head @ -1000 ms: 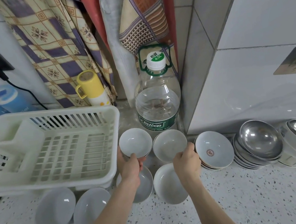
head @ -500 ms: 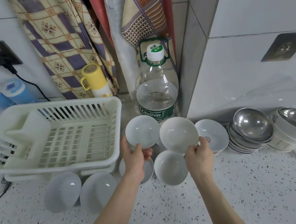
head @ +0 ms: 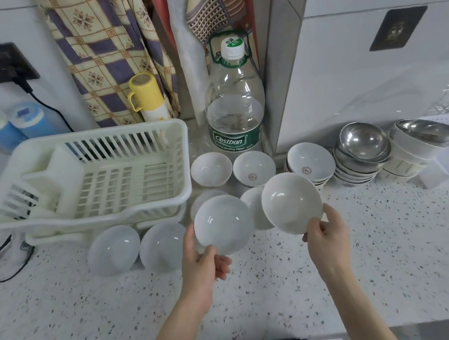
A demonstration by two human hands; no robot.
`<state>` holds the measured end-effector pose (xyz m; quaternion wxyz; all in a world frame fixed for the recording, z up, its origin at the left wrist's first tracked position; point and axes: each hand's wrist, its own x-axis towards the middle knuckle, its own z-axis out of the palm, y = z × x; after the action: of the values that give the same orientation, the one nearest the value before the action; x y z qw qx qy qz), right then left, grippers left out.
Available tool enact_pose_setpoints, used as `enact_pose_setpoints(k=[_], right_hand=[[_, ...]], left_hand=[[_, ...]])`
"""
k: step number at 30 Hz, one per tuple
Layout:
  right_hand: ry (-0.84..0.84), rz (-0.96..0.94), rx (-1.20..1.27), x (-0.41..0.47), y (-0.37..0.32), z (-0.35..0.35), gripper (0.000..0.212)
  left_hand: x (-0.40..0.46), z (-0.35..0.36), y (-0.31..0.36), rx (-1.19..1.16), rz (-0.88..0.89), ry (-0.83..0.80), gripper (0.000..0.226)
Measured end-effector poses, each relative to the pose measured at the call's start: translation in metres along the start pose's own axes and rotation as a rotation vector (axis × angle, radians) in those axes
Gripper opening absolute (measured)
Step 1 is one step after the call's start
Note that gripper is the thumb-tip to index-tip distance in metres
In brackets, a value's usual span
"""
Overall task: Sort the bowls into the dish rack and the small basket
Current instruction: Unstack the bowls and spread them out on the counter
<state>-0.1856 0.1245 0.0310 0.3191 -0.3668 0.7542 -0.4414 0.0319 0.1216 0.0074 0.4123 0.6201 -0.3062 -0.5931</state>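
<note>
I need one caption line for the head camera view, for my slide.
Left hand and right hand each hold a white bowl above the speckled counter, beside the dish rack.

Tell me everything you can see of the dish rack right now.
The dish rack is cream-white plastic with a slatted floor, slotted walls and a raised cutlery compartment at its left end. It looks empty: no bowls inside yet. It sits level on a matching drip tray on the speckled counter, left of the bowls, a corner near the water bottle. Neither hand touches it.
</note>
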Motion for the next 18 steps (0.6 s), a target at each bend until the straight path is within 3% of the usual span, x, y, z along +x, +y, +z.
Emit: enact_pose_setpoints(k=[8, 18], right_hand=[[-0.091, 0.079, -0.113, -0.063, 0.044, 0.003, 0.047], [-0.156, 0.191, -0.173, -0.075, 0.061, 0.011, 0.05]], left_hand=[[-0.038, -0.032, -0.048, 0.026, -0.088, -0.001, 0.07], [-0.031, -0.034, -0.065, -0.02, -0.153, 0.024, 0.07]])
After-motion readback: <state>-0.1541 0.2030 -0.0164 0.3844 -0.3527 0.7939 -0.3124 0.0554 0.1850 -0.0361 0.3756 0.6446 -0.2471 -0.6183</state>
